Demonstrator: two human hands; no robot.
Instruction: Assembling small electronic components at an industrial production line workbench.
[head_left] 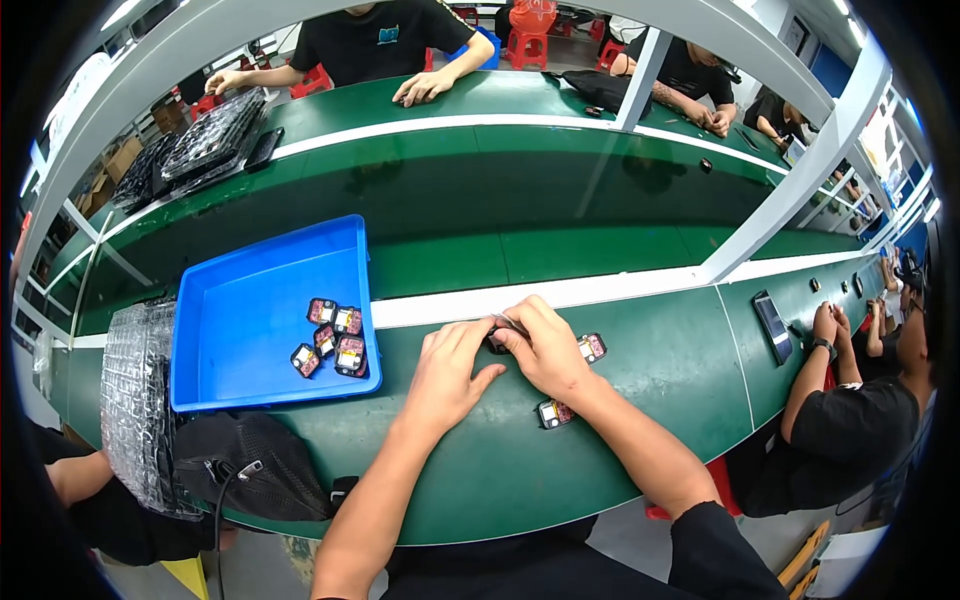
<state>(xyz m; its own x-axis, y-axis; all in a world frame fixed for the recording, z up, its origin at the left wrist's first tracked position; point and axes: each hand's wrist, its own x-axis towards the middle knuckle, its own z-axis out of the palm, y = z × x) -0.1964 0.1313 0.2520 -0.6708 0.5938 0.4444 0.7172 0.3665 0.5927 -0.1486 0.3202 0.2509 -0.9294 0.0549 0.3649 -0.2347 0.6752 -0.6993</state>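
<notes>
Workbench: green top (pixel 490 490), white strip along its far edge.
Near left: black mesh bag (pixel 245 465) beside bubble wrap (pixel 138 390).
Near right: small black-framed unit (pixel 554 414) lying by the right forearm.
Left hand (pixel 452 368): thumb spread from bent fingers, fingertips at a small dark piece (pixel 495 344); cannot tell whether they grip it.
Right hand (pixel 545 352): thumb and fingers pinched on that piece, mostly hidden, at the bench's middle.
Beyond right wrist: second unit (pixel 592 347).
Blue tray (pixel 250 340): left of the hands, several similar units (pixel 350 355) clustered at its right side.
Right: dark phone (pixel 772 326).
Far side: another person's hand (pixel 423 89) resting on a green surface.
</notes>
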